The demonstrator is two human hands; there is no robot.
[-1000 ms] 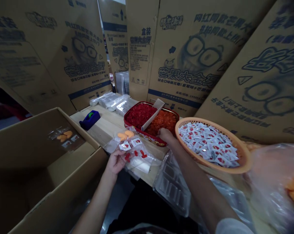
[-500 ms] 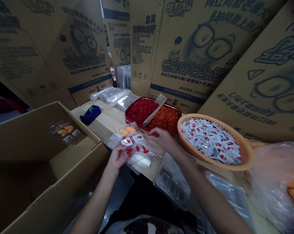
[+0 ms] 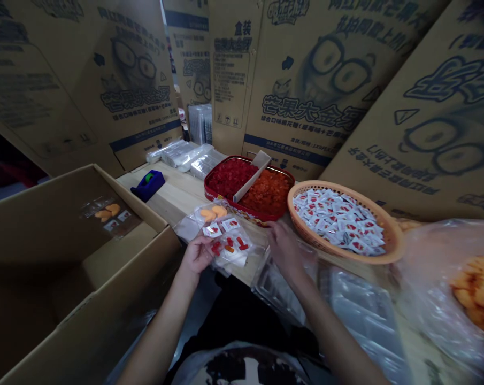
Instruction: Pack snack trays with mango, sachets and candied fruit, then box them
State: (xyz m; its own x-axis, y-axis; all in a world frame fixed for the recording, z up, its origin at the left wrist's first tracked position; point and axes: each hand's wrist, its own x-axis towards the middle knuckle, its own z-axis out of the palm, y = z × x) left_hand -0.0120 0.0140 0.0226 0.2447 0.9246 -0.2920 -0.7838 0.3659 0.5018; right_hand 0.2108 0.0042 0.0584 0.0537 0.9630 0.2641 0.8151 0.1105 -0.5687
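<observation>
Left of the left hand (image 3: 199,254), an open cardboard box (image 3: 65,240) holds a small clear packet (image 3: 107,215) of orange pieces. Beyond that hand, a blue tape dispenser (image 3: 148,184) sits on the wooden surface (image 3: 169,200).

The left hand, fingers curled, supports a clear plastic bag (image 3: 229,251) containing two white sachets, small red and orange gummies and two larger orange pieces. The right hand (image 3: 285,248), half-curled, is near the bag; whether it grips anything cannot be told.

Ahead, between the hands, a red tin tray (image 3: 247,213) holds red and orange candy. Right of the right hand are a woven orange basket (image 3: 325,240) of sachets, stacked clear trays (image 3: 362,315) and a plastic bag of orange candy (image 3: 478,289).
</observation>
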